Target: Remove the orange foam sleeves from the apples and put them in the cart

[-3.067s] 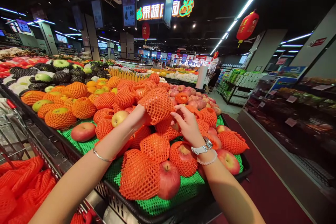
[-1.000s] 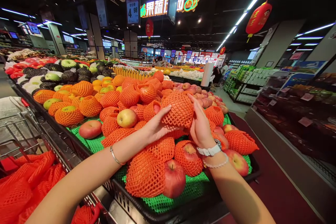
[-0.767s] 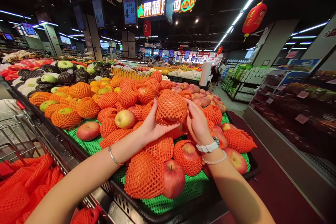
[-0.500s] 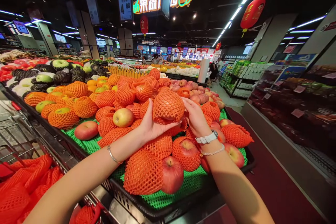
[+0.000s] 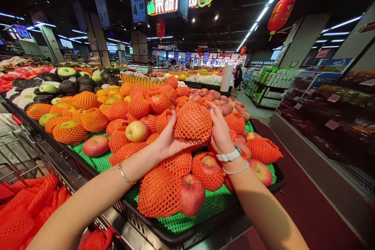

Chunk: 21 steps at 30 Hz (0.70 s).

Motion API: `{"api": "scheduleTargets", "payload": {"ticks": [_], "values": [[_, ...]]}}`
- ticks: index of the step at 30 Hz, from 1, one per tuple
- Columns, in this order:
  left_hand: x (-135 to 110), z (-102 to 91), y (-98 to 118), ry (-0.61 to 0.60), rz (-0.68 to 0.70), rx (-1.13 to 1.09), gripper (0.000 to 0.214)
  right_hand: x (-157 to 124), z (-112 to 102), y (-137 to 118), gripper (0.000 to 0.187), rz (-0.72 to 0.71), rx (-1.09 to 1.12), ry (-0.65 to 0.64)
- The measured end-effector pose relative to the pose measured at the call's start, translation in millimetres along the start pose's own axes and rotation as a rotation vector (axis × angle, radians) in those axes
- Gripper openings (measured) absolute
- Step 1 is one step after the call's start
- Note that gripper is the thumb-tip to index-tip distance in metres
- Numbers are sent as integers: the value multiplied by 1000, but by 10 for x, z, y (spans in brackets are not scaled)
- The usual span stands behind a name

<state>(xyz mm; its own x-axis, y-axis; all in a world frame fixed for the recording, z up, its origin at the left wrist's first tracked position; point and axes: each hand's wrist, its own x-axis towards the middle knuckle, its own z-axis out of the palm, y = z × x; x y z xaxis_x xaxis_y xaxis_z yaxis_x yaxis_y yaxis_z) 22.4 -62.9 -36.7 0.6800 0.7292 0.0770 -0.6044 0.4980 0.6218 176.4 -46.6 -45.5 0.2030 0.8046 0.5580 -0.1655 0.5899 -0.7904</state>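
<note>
Above the heaped apple crate (image 5: 131,215), a net-wrapped fruit (image 5: 193,123) (round, in orange foam mesh) sits squarely between both palms: the left hand (image 5: 167,140) cups it from below-left with fingers curled under, and the right hand (image 5: 220,133) clasps its right side, fingers stretched upward against the netting.

Right hand (image 5: 220,133) now against netted apple (image 5: 192,122)

Single view worn at head height, aimed forward and slightly down, left hand (image 5: 168,140) and right hand (image 5: 220,134) framed close at centre around a netted fruit (image 5: 193,122), fruit crate (image 5: 181,239) filling the near foreground, shop aisle (image 5: 295,203) seen receding far behind.
</note>
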Motion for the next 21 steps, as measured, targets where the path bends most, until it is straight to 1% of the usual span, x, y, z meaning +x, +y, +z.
{"api": "scheduleTargets", "payload": {"ticks": [3, 4, 5, 6, 7, 8, 9, 10, 11, 13, 15, 17, 18, 19, 21], "values": [[-33, 32, 21, 9, 33, -18, 65, -2, -17, 19, 48, -51, -50, 87], [-41, 34, 29, 17, 36, -22, 62, -15, -14, 7, 50, -102, -108, 111], [-46, 32, 35, 21, 34, -22, 59, -35, -7, -13, 50, -188, -191, 123], [-48, 23, 38, 13, 26, -15, 58, -61, 4, -40, 49, -304, -300, 114], [-47, 10, 39, -8, 13, -1, 56, -90, 17, -72, 48, -436, -420, 76], [-43, -6, 35, -39, 2, 22, 55, -120, 30, -104, 46, -558, -533, 10], [-36, -24, 28, -73, -5, 47, 54, -148, 42, -133, 44, -652, -622, -71], [-28, -40, 19, -105, -10, 71, 54, -171, 51, -157, 42, -706, -684, -152], [-20, -52, 8, -126, -15, 92, 55, -189, 58, -174, 41, -727, -719, -213], [-8, -55, -12, -125, -16, 127, 59, -208, 63, -188, 39, -715, -740, -263], [-5, -31, -27, -79, -12, 179, 61, -212, 68, -184, 39, -680, -744, -256], [-4, 1, -31, -4, 32, 274, 59, -213, 85, -178, 44, -624, -678, -215], [-2, 9, -28, 37, 81, 336, 59, -216, 101, -177, 48, -569, -591, -168], [3, 10, -19, 78, 163, 409, 60, -221, 121, -177, 52, -494, -466, -106], [20, -15, 14, 157, 427, 626, 71, -245, 176, -180, 59, -281, -150, -6]]}}
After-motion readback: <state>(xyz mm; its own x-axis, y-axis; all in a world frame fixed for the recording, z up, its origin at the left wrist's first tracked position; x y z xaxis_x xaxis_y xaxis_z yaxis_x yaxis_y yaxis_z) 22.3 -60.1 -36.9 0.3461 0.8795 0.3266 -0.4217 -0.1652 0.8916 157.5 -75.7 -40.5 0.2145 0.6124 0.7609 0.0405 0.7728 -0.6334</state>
